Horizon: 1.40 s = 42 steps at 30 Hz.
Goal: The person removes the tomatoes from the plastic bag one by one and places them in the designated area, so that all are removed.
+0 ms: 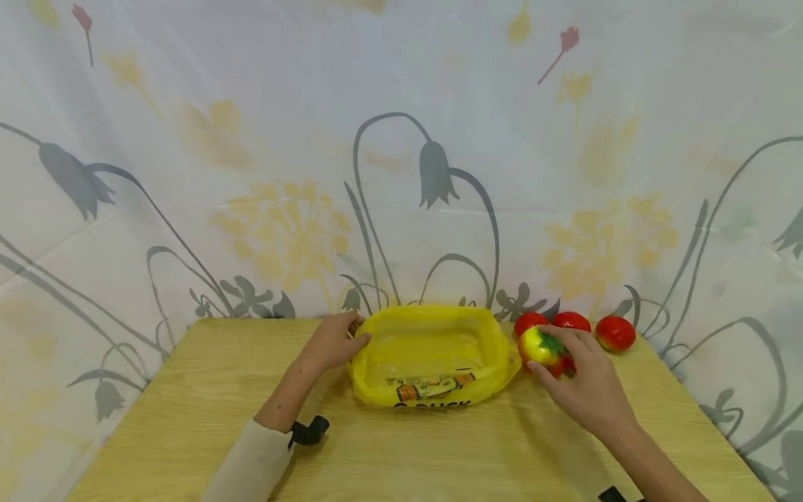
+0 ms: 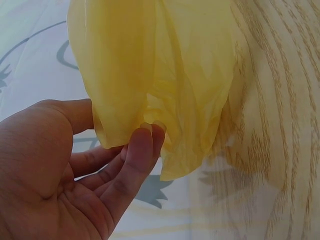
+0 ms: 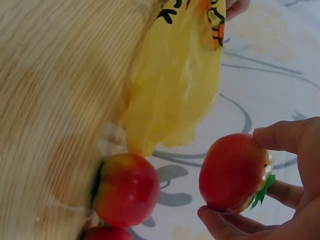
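A yellow plastic bag (image 1: 433, 397) with dark print stands on the wooden table, its mouth spread wide in a rectangular shape. At its left rim, my left hand (image 1: 334, 339) grips the edge; the left wrist view shows the fingertips (image 2: 142, 140) against the thin plastic (image 2: 195, 90). To the right of the bag, my right hand (image 1: 586, 383) holds a red tomato (image 3: 232, 172) with a yellow top and green leaves, between thumb and fingers. In the right wrist view the tomato is off the table. Another red tomato (image 3: 130, 190) lies close to the bag.
Several red fruits, among them one at the far right (image 1: 615, 334) and one behind the held tomato (image 1: 530, 322), lie at the table's back right. A floral cloth (image 1: 401, 244) hangs behind the table (image 1: 401, 460). Bare wood extends in front of the bag.
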Each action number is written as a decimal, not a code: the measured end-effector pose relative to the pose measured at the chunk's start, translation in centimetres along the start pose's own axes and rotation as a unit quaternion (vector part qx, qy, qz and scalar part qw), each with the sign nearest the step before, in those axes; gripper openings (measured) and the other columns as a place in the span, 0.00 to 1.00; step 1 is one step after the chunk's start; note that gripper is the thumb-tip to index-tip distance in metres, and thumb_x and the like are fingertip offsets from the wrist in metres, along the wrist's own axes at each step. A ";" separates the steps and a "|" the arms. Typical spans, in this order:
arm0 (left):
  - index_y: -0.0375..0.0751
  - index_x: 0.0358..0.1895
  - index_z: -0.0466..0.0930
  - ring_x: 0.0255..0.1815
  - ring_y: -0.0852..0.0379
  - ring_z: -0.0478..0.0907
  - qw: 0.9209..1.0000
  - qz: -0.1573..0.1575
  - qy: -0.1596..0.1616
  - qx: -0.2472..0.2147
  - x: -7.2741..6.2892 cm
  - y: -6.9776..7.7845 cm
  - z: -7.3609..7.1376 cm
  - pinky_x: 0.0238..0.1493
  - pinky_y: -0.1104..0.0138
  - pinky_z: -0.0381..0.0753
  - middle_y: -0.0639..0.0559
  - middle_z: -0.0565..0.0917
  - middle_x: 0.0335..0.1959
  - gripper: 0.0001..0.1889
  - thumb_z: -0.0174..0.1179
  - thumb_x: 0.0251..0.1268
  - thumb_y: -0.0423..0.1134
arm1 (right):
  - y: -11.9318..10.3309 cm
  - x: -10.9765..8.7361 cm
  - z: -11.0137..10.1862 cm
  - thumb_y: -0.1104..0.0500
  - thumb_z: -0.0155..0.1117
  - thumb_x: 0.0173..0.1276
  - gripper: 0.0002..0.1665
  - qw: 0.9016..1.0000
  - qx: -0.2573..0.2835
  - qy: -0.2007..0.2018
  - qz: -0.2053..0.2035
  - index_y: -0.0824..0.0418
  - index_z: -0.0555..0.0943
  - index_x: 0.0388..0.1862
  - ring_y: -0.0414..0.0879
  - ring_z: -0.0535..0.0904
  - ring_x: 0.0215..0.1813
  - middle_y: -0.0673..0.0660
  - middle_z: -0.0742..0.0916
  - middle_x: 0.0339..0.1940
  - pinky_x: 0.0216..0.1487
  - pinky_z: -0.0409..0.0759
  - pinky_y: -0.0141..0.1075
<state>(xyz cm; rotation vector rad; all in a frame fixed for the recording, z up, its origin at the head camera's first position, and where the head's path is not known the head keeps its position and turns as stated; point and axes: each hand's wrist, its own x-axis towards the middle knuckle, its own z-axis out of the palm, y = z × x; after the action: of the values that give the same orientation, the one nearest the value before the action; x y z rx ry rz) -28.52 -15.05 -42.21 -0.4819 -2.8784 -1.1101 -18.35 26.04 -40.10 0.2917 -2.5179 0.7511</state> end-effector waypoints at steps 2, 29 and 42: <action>0.32 0.62 0.82 0.38 0.53 0.84 1.000 0.002 0.001 -0.004 -0.1 -0.1 0.0 0.36 0.61 0.85 0.42 0.86 0.48 0.19 0.66 0.76 0.39 | 0.4 -0.1 0.0 0.59 0.83 0.61 0.34 1.000 0.001 -0.001 0.004 0.59 0.82 0.66 0.62 0.79 0.55 0.65 0.81 0.60 0.53 0.86 0.56; 0.32 0.63 0.82 0.31 0.57 0.82 1.000 -0.001 0.004 -0.007 -0.1 -0.2 0.0 0.32 0.63 0.84 0.42 0.86 0.46 0.19 0.66 0.76 0.38 | 4.4 1.2 -2.5 0.60 0.78 0.67 0.30 0.999 0.023 0.010 0.035 0.65 0.79 0.66 0.65 0.77 0.55 0.70 0.80 0.59 0.47 0.64 0.07; 0.32 0.62 0.82 0.33 0.57 0.82 1.000 0.002 0.006 -0.004 0.1 -0.1 0.1 0.33 0.63 0.84 0.43 0.86 0.46 0.18 0.66 0.75 0.38 | 6.6 1.5 -4.2 0.59 0.75 0.69 0.32 0.997 0.010 0.006 0.072 0.70 0.77 0.68 0.68 0.77 0.54 0.75 0.78 0.58 0.42 0.64 0.08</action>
<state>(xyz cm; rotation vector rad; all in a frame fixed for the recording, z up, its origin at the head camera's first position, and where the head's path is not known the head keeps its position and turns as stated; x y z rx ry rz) -28.68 -15.03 -42.38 -0.4777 -2.8623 -1.1212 -20.18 33.71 -39.28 0.1126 -2.5412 0.8305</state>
